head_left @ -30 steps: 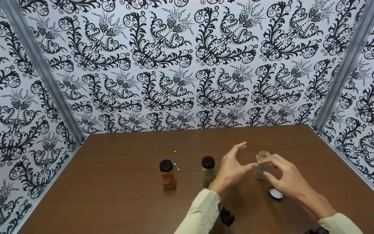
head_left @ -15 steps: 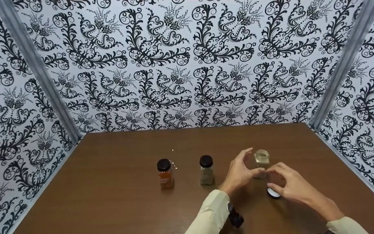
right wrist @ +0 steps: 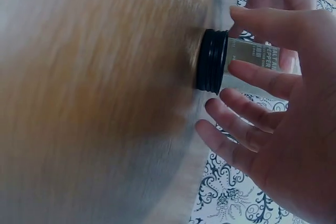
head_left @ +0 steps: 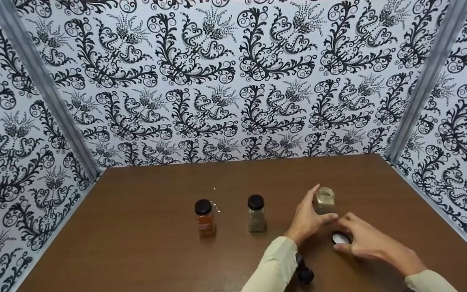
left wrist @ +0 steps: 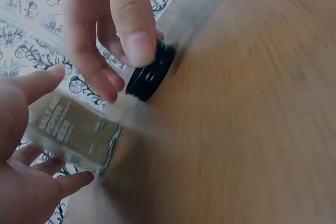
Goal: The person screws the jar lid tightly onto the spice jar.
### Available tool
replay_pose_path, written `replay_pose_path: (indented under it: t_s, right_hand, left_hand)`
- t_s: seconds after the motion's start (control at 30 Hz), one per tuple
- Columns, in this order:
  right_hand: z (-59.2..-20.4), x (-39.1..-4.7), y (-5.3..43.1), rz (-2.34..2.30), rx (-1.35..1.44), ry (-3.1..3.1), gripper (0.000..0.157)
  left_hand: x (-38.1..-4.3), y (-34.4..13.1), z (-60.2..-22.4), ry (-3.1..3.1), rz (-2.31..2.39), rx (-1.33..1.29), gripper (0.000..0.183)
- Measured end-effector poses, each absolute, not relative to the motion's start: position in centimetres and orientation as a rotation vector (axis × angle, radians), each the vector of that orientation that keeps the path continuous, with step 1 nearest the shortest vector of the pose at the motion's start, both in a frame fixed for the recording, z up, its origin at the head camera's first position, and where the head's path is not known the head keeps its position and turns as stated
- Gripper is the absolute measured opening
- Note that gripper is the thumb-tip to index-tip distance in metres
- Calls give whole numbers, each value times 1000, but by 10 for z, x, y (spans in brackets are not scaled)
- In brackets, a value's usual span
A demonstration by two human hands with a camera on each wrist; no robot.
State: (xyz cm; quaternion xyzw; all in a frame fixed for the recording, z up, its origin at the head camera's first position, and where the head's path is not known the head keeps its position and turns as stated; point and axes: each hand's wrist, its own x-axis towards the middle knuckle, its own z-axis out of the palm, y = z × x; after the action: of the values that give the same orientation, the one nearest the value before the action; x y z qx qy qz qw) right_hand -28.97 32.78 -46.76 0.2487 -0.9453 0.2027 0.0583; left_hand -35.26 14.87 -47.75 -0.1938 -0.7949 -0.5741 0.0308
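An uncapped glass jar (head_left: pixel 325 198) with a salt and pepper label stands upright on the right side of the table. My left hand (head_left: pixel 309 217) curves loosely around its near left side, thumb and fingers spread apart around the jar (left wrist: pixel 73 129) in the left wrist view. Just in front of the jar, a black jar lid (head_left: pixel 341 238) lies with its white inside up. My right hand (head_left: pixel 365 239) is over the lid, thumb and forefinger on either side of it. In the right wrist view, its fingers are spread and nearly straight beside the lid (right wrist: pixel 211 61).
Two black-capped jars stand to the left: one with orange-red contents (head_left: pixel 206 221), one with greenish contents (head_left: pixel 256 217). Small white specks (head_left: pixel 216 206) lie beside the orange-red jar. Patterned walls (head_left: pixel 201 101) enclose the brown table (head_left: pixel 156 251) at the back and sides.
My right hand has moved down from the open jar to the lid. My left hand has shifted right, closer around the jar. The jars and lid stay put on the table.
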Motion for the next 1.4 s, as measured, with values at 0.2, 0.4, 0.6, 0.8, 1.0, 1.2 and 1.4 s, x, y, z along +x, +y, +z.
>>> replay_pose_path:
  t_s: [0.2, 0.4, 0.6, 0.8, 1.0, 1.2, 1.4]
  right_hand:
    - [-467, -291, 325, 566, 784, -2912, 39]
    - [-464, -293, 323, 495, 868, -2866, 37]
    - [-460, -294, 322, 440, 903, -2847, 33]
    - [-452, -295, 320, 473, 884, -2821, 34]
    - [-445, -294, 315, 611, 849, -2728, 36]
    - [-439, -293, 310, 733, 803, -2583, 41]
    - [-434, -294, 306, 684, 783, -2376, 49]
  left_hand:
    - [-356, 148, -483, -2442, -1722, -546, 73]
    - [-359, 145, -486, -2423, -1772, -507, 56]
    - [-361, 146, -485, -2436, -1788, -485, 53]
    - [-364, 145, -482, -2474, -1699, -532, 55]
    - [-365, 144, -485, -2498, -1629, -599, 53]
    - [-364, 143, -485, -2480, -1541, -676, 52]
    - [-363, 144, -485, -2497, -1509, -717, 51]
